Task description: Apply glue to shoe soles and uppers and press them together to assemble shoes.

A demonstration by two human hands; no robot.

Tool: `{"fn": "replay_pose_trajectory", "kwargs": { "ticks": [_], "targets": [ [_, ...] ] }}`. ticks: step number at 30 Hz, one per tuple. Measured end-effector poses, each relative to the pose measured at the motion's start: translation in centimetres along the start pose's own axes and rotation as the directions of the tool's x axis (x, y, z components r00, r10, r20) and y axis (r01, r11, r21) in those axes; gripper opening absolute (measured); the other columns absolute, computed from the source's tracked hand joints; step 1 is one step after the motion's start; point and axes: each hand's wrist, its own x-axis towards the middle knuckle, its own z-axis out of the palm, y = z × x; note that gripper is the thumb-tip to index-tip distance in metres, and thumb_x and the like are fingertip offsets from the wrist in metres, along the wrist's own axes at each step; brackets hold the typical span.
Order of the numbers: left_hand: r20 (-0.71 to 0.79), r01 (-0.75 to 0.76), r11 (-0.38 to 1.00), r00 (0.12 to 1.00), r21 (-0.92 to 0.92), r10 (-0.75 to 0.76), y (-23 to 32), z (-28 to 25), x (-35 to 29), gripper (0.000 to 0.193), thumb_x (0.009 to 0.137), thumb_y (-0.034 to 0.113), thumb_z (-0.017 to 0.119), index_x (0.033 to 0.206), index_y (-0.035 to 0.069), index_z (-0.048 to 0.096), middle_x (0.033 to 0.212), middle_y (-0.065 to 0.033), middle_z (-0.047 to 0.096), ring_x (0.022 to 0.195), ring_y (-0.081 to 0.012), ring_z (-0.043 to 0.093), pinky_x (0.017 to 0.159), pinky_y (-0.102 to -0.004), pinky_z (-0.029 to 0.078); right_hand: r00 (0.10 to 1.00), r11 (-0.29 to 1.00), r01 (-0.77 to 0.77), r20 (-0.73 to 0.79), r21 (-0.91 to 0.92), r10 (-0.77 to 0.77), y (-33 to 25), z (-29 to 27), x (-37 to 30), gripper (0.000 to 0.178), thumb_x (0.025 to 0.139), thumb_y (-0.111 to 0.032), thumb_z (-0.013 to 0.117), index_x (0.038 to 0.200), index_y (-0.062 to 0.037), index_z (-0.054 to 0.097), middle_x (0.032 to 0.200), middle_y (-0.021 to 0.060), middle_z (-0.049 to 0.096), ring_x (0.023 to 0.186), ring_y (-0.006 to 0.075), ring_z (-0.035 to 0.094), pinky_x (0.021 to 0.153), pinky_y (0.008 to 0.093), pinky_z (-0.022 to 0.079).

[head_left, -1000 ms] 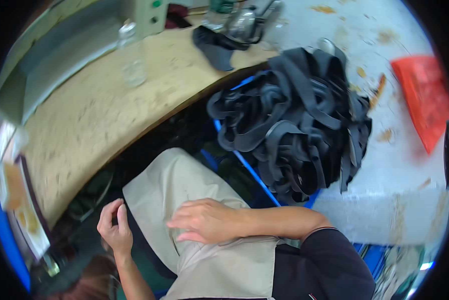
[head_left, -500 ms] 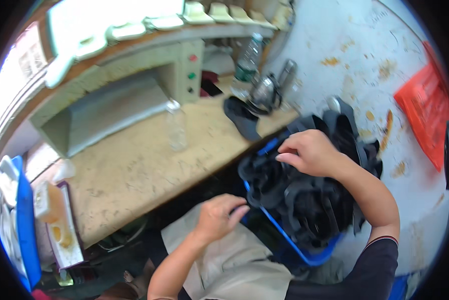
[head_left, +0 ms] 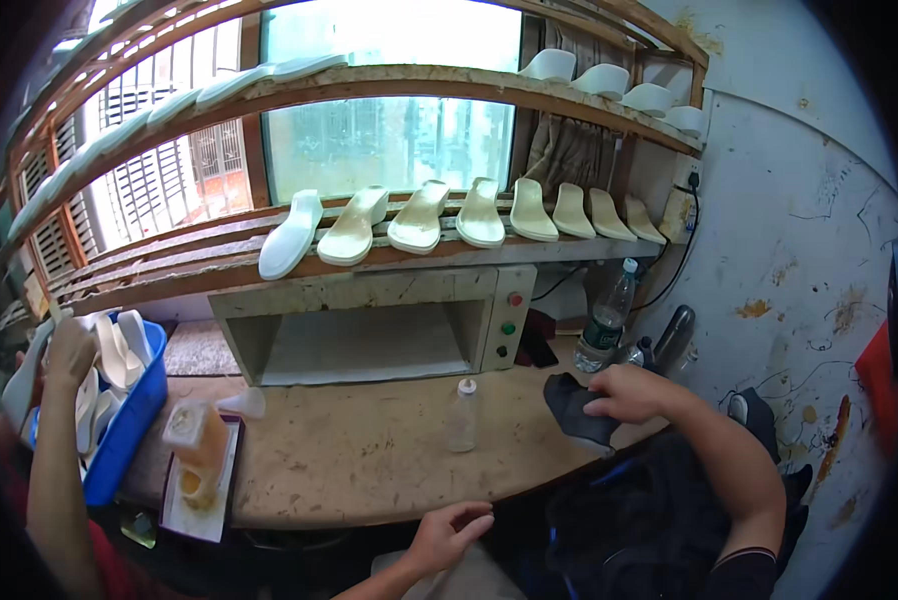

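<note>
At the right end of the worktable, my right hand [head_left: 629,393] is closed on the edge of a black shoe upper [head_left: 572,408], which lies near the table's front edge. Its fingertips are partly hidden. My left hand [head_left: 451,537] hovers over my lap in front of the table, holding nothing, with fingers loosely bent and the thumb apart. Below my right arm, a dark heap of black shoe uppers [head_left: 659,500] fills a blue basket, much of it in shadow. A small clear squeeze bottle [head_left: 462,416] stands on the table between the hands.
A box-shaped machine [head_left: 369,340] with coloured buttons backs the worktable [head_left: 339,470]. Pale shoe soles [head_left: 419,218] line the racks above. A water bottle [head_left: 606,318] stands at the back right. At left, another person's hand [head_left: 69,350] is over a blue basket [head_left: 129,430] of soles.
My right hand has gone from above the basket of uppers to the black shoe upper on the table and closed on it. The view has tilted up toward the racks. My left hand stays near my lap.
</note>
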Motion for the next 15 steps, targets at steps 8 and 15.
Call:
{"fn": "replay_pose_trajectory", "kwargs": {
  "ticks": [8,15],
  "targets": [
    [-0.127,-0.215,0.267,0.942,-0.939,0.311,5.5,1.4,5.6,0.057,0.104,0.031,0.051,0.155,0.012,0.037,0.138,-0.0153,0.058,0.123,-0.027,0.057,0.103,-0.0441,0.045,0.729,0.611,0.526,0.055,0.591,-0.682,-6.4,-6.6,-6.8,0.016,0.097,-0.017,0.069,0.101,-0.0021,0.065,0.081,0.0101,0.069,0.062,0.0252,0.058,0.062,0.033,0.049],
    [-0.566,-0.337,0.831,0.824,-0.444,0.032,3.0,-8.3,0.3,0.034,0.106,0.024,0.051,0.125,-0.002,0.06,0.102,-0.0078,0.068,0.084,-0.0142,0.063,0.075,-0.0297,0.051,0.455,0.817,0.552,-0.881,0.164,-0.131,-2.5,-18.0,11.4,0.055,0.088,-0.023,0.081,0.132,0.001,0.06,0.125,0.0192,0.067,0.101,0.0282,0.067,0.094,0.0378,0.054]
  ]
}}
